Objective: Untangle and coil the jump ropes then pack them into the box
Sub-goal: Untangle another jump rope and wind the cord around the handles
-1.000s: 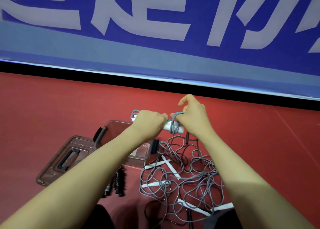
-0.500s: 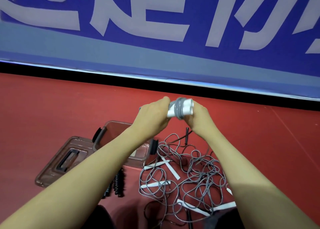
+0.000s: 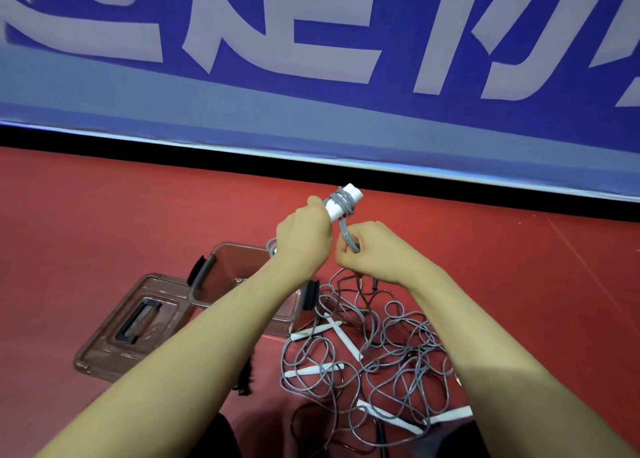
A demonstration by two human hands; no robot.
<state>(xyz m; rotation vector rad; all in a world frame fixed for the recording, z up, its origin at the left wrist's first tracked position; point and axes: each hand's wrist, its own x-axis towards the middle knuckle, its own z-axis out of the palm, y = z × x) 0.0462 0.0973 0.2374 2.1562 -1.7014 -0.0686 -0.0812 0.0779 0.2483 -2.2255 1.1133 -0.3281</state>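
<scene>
A: Start nearest us. What lies on the red floor [image 3: 104,215]?

B: The tangled ropes [image 3: 374,360], grey cords looped over one another with several white handles among them. That heap looks as it did a second ago, so most of the untangling is still to do.

A: And beside it?

B: The clear box [image 3: 207,284] stands open just left of the heap, its lid [image 3: 114,339] flat on the floor against it. Whether anything is inside, I cannot tell; the forearm covers much of it.

A: Now the hands.

B: The left hand [image 3: 301,242] is clenched round the white handles [image 3: 341,203], which now tilt up and away where half a second ago they lay level between both fists. The right hand [image 3: 377,253] has dropped below them and pinches a loop of grey cord [image 3: 348,235] running down from the wraps.

A: Meaning?

B: I judge the wrap is being cinched; this rope is nearly ready for the box. Behind stands the blue banner [image 3: 311,41].
</scene>
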